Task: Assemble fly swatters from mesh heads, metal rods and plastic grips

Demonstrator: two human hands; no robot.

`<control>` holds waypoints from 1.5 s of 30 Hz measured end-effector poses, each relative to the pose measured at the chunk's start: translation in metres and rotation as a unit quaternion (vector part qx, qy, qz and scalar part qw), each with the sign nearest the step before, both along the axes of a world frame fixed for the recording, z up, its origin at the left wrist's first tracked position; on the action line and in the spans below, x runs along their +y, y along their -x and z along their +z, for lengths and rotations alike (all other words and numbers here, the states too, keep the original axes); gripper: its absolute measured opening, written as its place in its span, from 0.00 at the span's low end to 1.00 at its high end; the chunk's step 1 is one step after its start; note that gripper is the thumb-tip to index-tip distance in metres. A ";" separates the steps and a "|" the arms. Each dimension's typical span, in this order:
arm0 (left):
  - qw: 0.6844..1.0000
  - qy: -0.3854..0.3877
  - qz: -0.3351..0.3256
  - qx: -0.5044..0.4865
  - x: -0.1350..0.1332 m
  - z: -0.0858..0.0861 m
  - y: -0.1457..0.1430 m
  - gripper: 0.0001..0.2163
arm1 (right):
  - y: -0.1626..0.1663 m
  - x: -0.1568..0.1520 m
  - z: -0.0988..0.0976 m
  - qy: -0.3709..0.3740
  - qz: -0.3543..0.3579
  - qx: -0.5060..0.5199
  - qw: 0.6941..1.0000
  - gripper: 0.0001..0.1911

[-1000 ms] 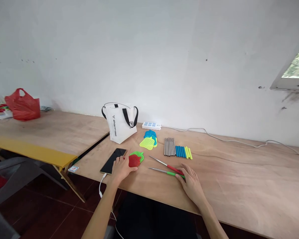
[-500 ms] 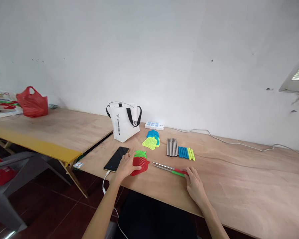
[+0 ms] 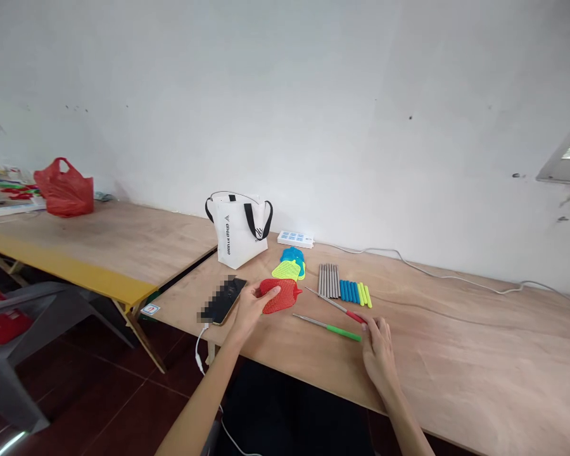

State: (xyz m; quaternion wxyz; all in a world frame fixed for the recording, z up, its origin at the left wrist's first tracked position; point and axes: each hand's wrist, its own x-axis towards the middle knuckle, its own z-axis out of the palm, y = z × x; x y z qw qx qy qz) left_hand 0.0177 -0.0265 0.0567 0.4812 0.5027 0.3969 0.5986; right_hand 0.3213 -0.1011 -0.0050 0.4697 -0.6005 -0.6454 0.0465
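Pinched by its edge in my left hand point(image 3: 251, 309) is a red mesh fly swatter head point(image 3: 281, 301), its narrow neck pointing right. My right hand point(image 3: 378, 345) grips a red-handled metal rod point(image 3: 335, 303) whose thin tip comes close to that neck; a small gap seems to separate them. Below lies a green-handled metal rod point(image 3: 342, 332) on the wood. Behind the red head rest yellow swatter heads point(image 3: 285, 270) and blue swatter heads point(image 3: 292, 254), overlapping. The green swatter head is hidden. Several grey metal tubes point(image 3: 329, 282), blue grips point(image 3: 349, 291) and yellow grips point(image 3: 364, 295) lie in a row.
A phone point(image 3: 228, 303) on a white cable lies left of my left hand. At the back stand a white tote bag point(image 3: 240, 237) and a power strip point(image 3: 295, 239), its cord running right along the wall. Another table point(image 3: 171, 240) holds a red plastic bag point(image 3: 69, 190).
My left hand has lifted the red swatter head and brought it right and up. The red-handled rod has parted from the green-handled one, its tip now raised toward the head.
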 end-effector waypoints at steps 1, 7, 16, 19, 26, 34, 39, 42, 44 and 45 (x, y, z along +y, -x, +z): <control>0.999 0.013 0.006 -0.028 -0.002 0.000 -0.006 0.20 | 0.000 0.000 0.001 0.000 0.003 0.006 1.000 0.20; 0.992 0.045 0.018 -0.113 -0.004 -0.005 -0.025 0.22 | 0.003 -0.003 0.006 -0.017 0.020 0.021 0.999 0.21; 0.984 0.055 0.030 -0.165 0.002 -0.003 -0.008 0.27 | 0.003 -0.005 0.007 -0.035 0.044 0.032 0.998 0.20; 0.988 0.054 0.014 -0.146 0.005 -0.006 -0.002 0.25 | 0.004 -0.005 0.006 -0.034 0.047 0.028 0.998 0.20; 0.988 0.063 -0.021 -0.143 0.007 -0.007 0.001 0.25 | 0.002 -0.005 0.004 -0.032 0.058 0.015 0.998 0.20; 0.985 0.076 -0.046 -0.146 0.007 -0.007 0.004 0.22 | 0.001 -0.004 0.002 -0.032 0.076 0.018 0.996 0.19; 0.991 0.065 -0.039 -0.110 0.008 -0.008 0.008 0.20 | -0.004 -0.002 -0.002 -0.039 0.079 -0.001 0.996 0.20; 0.996 0.047 -0.031 -0.067 0.006 -0.004 0.014 0.20 | -0.005 -0.002 -0.003 -0.034 0.088 -0.010 0.996 0.21; 0.998 0.039 -0.026 -0.031 0.003 0.002 0.017 0.21 | -0.004 -0.002 -0.002 -0.030 0.094 -0.012 0.995 0.20; 0.999 0.038 -0.025 -0.014 0.001 0.004 0.019 0.21 | -0.003 -0.002 -0.001 -0.028 0.100 -0.012 0.995 0.20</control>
